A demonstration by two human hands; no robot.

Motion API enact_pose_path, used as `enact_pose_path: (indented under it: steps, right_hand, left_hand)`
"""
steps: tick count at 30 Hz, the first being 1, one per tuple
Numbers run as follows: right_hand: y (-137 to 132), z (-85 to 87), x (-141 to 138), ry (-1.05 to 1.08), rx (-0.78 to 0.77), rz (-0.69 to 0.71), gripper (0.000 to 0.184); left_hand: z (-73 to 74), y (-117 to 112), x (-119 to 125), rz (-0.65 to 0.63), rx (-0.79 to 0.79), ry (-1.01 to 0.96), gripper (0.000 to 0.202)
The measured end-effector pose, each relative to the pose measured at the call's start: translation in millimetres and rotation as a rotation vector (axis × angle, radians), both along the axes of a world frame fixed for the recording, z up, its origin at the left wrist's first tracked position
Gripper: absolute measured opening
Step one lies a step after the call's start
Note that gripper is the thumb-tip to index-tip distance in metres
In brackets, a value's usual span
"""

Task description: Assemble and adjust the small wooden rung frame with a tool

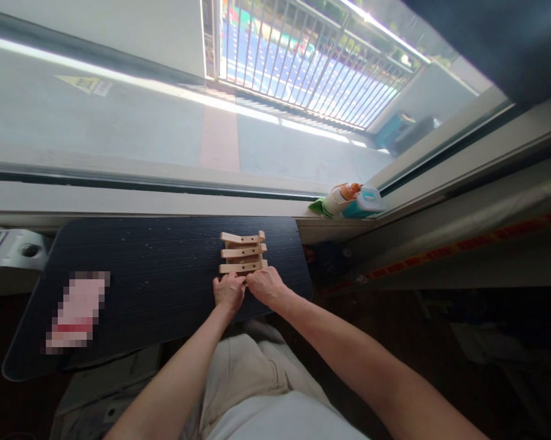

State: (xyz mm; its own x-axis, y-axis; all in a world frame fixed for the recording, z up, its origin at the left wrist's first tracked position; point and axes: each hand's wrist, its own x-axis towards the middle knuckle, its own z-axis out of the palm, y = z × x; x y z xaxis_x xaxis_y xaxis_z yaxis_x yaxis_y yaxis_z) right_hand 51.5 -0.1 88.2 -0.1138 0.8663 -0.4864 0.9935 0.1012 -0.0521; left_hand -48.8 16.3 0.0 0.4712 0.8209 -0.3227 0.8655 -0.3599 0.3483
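- Wooden slatted rack (pixel 242 252) on the right part of the black worktop (pixel 174 299)
- Left hand (pixel 230 293) and right hand (pixel 265 286) curled at its near edge; grip cannot be told

I have a black table (pixel 178 269) in front of me, with faint wood grain, rounded corners and small pale specks (pixel 143 283) scattered over its top. On it, toward the right end, sits a wooden frame (pixel 243 251), its three pale bars running from my left to right. Well apart, near the left end, I see a pink item (pixel 80 305), too pixelated to name.
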Motion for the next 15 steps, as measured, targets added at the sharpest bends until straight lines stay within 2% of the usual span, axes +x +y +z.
enact_pose_path:
  steps: [4,10,12,15]
  right_hand:
    - [-2,0.2,-2,0.001,-0.006,-0.022,0.023]
    - [-4,12.8,-5,0.020,0.060,0.083,0.023]
    - [-3,10.6,-5,0.021,0.041,0.077,0.024]
    - [-2,1.0,-3,0.025,0.019,-0.010,0.025]
  left_hand:
    - [1.9,0,0,-0.015,0.010,-0.003,0.026]
    - [3.7,1,0,-0.006,0.003,0.013,0.026]
    - [2.1,0,0,-0.007,0.012,0.001,0.027]
    - [-0.5,0,-1,-0.010,0.020,-0.012,0.028]
